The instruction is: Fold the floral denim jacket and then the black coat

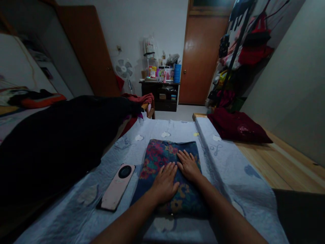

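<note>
A folded dark blue denim garment with a flower print (157,154) lies on the pale bedsheet (175,127) in front of me. My left hand (166,183) rests flat on its middle, fingers stretched out. Slightly farther up and to the right, my right hand (188,165) also lies flat on the cloth, its fingers a little apart. Neither hand grips anything. A seam runs down the upper part of the garment, and a small metal button shows at its near edge. What kind of garment it is, I cannot tell for sure.
To the left lies a pink phone (118,188), its round camera facing up. Beyond it a large black cloth (63,135) is heaped. A folded maroon garment (238,127) sits at the right on a wooden board (261,162). A fan (124,68) and a dark cabinet (147,89) stand farther back.
</note>
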Motion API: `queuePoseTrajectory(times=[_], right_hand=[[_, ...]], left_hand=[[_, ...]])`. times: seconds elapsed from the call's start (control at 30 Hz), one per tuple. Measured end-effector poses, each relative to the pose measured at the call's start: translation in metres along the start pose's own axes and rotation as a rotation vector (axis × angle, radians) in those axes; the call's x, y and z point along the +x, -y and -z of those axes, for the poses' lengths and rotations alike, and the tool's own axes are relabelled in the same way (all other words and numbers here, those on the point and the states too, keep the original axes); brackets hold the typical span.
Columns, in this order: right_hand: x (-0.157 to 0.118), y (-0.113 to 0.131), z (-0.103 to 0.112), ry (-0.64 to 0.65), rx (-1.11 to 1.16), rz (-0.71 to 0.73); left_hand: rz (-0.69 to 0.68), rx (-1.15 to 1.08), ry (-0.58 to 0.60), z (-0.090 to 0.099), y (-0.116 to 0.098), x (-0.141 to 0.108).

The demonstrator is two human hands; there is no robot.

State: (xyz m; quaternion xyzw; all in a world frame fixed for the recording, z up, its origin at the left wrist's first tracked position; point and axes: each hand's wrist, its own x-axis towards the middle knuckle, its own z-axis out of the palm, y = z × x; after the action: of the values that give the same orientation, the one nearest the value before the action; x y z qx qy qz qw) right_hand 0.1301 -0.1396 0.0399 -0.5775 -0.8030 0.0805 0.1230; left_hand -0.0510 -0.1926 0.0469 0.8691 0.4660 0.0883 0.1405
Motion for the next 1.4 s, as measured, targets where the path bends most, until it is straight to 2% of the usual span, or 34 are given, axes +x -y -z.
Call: queuePoseTrajectory(times=[0.2, 0.33, 0.47, 0.57, 0.67, 0.73, 0.9, 1.03, 1.2, 1.4], right_hand=[[0.038, -0.021, 0.003, -0.01, -0.054, 0.009], [0.058, -0.028, 0.003, -0.013, -0.071, 0.009], [0.072, -0.031, 0.004, -0.003, -0.069, -0.018], [0.075, -0.033, 0.004, -0.007, -0.045, -0.03], [0.074, -0.035, 0.001, -0.048, -0.013, -0.025], [0.073, -0.037, -0.001, -0.074, 0.003, -0.012], [0.072, -0.046, -0.009, -0.125, 0.044, -0.001], [0.075, -0.059, -0.019, -0.261, 0.072, -0.077], [0.079, -0.074, -0.028, -0.519, 0.085, -0.259], [0.082, -0.081, -0.026, -0.523, 0.213, -0.312]], left_hand=[[-0.01, -0.03, 0.024, 0.014, -0.006, 0.005], [0.003, -0.051, 0.028, 0.027, -0.009, 0.021], [0.062, -0.104, -0.01, 0.036, -0.007, 0.059], [0.155, -0.18, -0.09, 0.039, -0.002, 0.097], [0.207, -0.194, -0.167, 0.038, 0.006, 0.128], [0.195, -0.166, -0.197, 0.034, 0.014, 0.14], [0.034, -0.014, -0.231, 0.006, 0.04, 0.145], [0.025, 0.018, -0.26, -0.011, 0.051, 0.145], [0.033, 0.057, -0.304, -0.015, 0.053, 0.147], [0.055, 0.014, -0.28, -0.009, 0.055, 0.148]])
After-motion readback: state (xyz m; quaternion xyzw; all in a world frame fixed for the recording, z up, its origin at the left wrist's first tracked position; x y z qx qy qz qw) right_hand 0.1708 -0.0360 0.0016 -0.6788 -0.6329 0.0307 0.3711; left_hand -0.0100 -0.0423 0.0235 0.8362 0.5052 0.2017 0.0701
